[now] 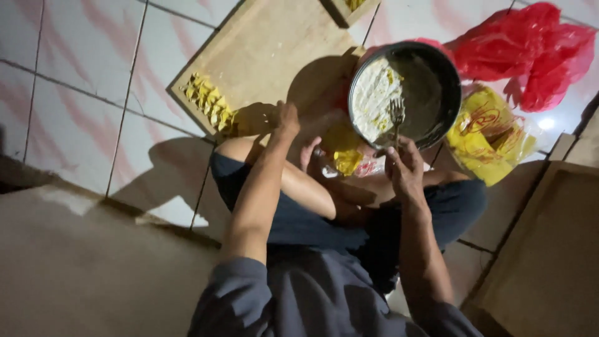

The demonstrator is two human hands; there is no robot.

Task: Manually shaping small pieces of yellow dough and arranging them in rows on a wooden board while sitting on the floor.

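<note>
From the head view, my right hand [405,167] has its grip clenched around a fork [397,115] dipped in the dark bowl [437,68] of pale filling. My left hand [287,118] reaches, grip released, toward yellow folded wrappers [209,103] on the wooden board [268,43].

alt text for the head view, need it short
A seated person's right hand holds a fork in a dark round pan of pale filling, while the left hand reaches toward a wooden board bearing yellow folded wrappers.

board [268,56] centre free; bowl [437,93] blocks right.
</note>
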